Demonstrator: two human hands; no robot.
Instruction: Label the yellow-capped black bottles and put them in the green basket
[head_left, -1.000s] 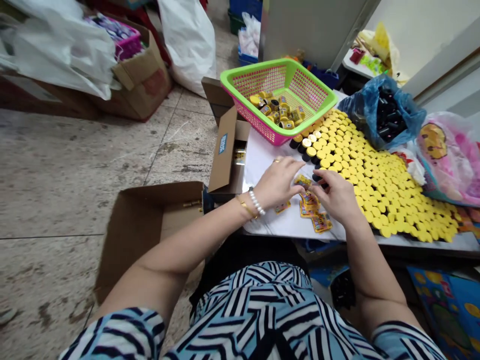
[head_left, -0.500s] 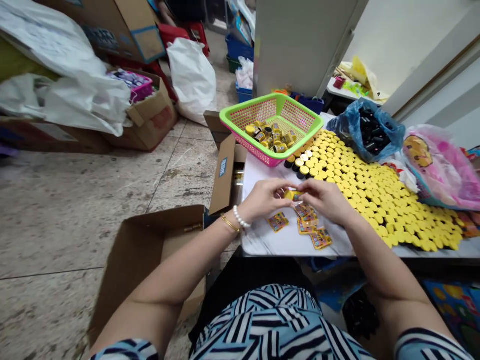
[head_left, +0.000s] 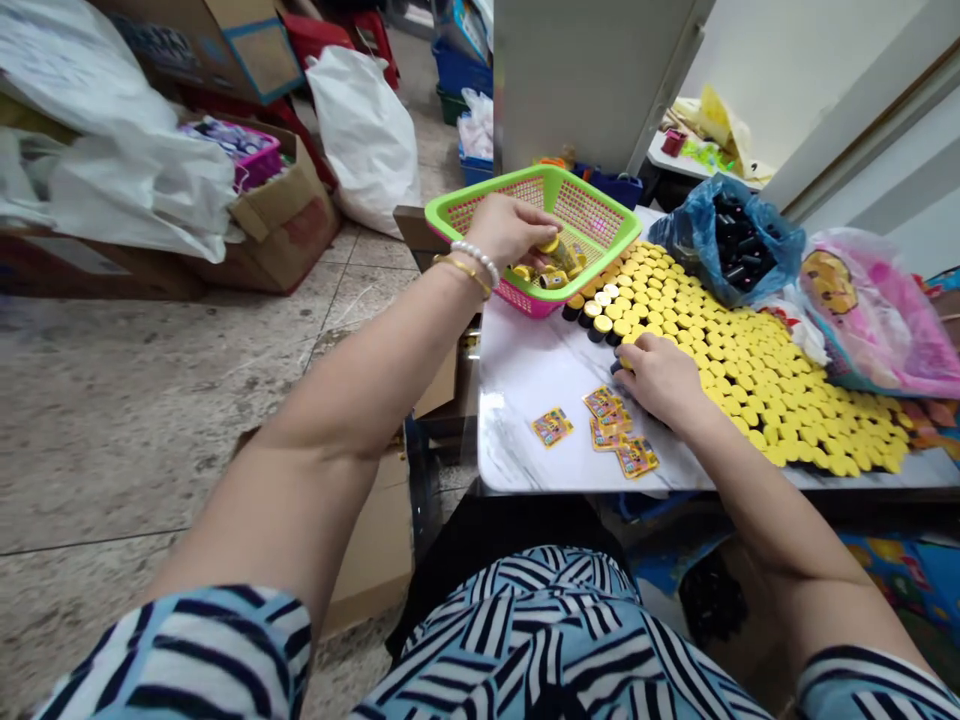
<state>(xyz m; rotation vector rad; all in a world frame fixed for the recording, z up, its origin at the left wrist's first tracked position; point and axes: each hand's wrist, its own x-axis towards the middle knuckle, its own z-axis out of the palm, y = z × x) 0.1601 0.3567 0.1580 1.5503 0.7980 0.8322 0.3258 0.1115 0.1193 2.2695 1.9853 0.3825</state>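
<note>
My left hand (head_left: 514,232) reaches over the green and pink basket (head_left: 444,213), fingers closed on a small yellow-capped jar (head_left: 553,245). Beneath it, several more small jars with yellow wrapping lie in the basket. At the near left edge of the rows of yellow-capped black jars (head_left: 739,370), my right hand (head_left: 664,380) has its thumb and fingers around one jar, largely covered by the fingers. Printed yellow labels (head_left: 637,457) lie partly overlapped on the table in front of my right hand. A single label (head_left: 553,427) lies to their left.
Behind the jars stands a blue plastic bag (head_left: 694,240) of black jars. A pink bag (head_left: 892,310) sits at the right of the white table (head_left: 517,460). Cardboard boxes (head_left: 371,540) stand on the floor at left, with a white sack (head_left: 364,130) farther back.
Both hands were together above the labels, holding a yellow-capped jar. My left hand has moved up to the basket with a jar; my right hand has moved right to the standing jars.
</note>
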